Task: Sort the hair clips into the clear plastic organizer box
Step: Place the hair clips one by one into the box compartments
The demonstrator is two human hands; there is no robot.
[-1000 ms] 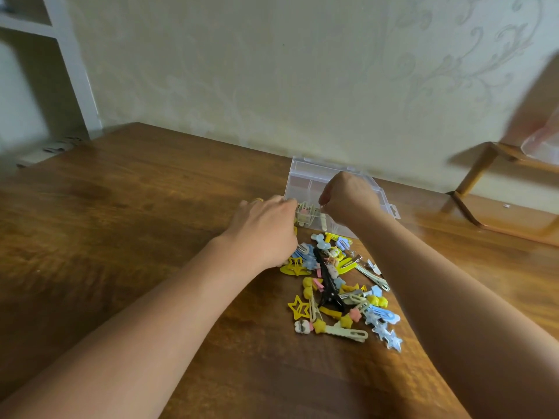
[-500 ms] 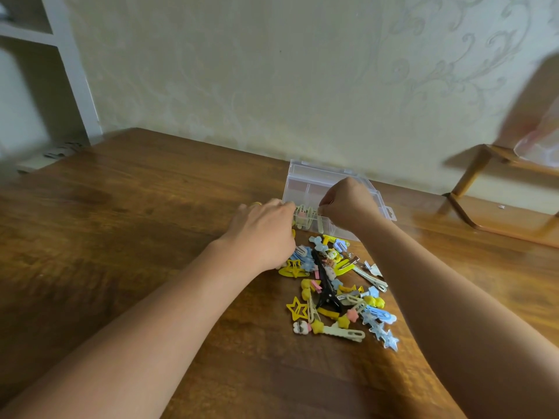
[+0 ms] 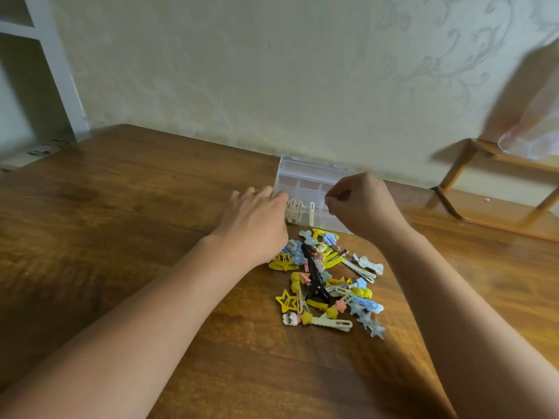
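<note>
Table [image 3: 127, 213]: a dark brown wooden top with visible grain, lying across most of the view, its far edge running along the wall.
Wall [image 3: 242, 71]: standing behind the table, wearing pale cream wallpaper with a faint raised scroll pattern curling up toward the right.
White shelf frame [image 3: 57, 65]: standing at the far left, its upright post slanting down behind the table's corner.
Wooden rack [image 3: 496, 179]: sitting on the table at the far right, light brown, with slanted legs and a low bar.
Translucent plastic wrap [image 3: 538, 125]: hanging over the rack's top, blurred, showing pinkish and yellowish tints.
</note>
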